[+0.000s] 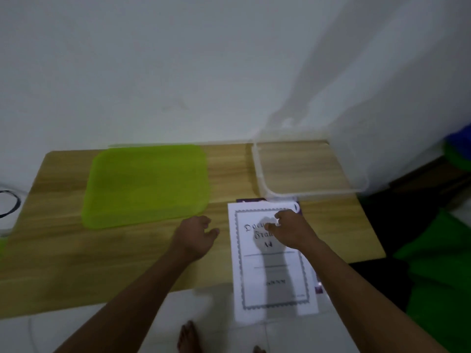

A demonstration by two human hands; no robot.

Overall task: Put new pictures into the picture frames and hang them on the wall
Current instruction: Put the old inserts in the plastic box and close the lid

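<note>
White painted wall [178, 59] is filling the far half of the head view, with a low light-wood table [76, 250] sitting against it on a pale tiled floor [153, 327].

Far left on the table, a lime-green rounded-rectangle plastic lid [147, 184] is lying flat. Far right, a clear shallow plastic container [305, 169] is sitting with its back against the wall.

Task item: a white printed certificate sheet with a grey scalloped border [275, 276] is lying near right, just in front of the container, and its near end is hanging over the table edge. It is covering a dark purple flat item [251, 200], which is showing only as slivers at the sheet's far and right edges. Can't tell whether that item is a frame.

Left hand [196, 235] is resting on bare wood just left of the sheet, with its fingers loosely curled and gripping nothing.

Right hand [290, 230] is sitting over the sheet's far part, on the black lettering, with its fingers bent down toward the paper. Motion blur is hiding the fingertips, so I can't tell if it is pinching the sheet or only touching it.

Both forearms are reaching in from the near edge. A bare foot [188, 337] is showing on the tiles below. A black cable loop [10, 202] is lying off the table's left end, and bright green fabric [438, 289] is sitting on the right.
</note>
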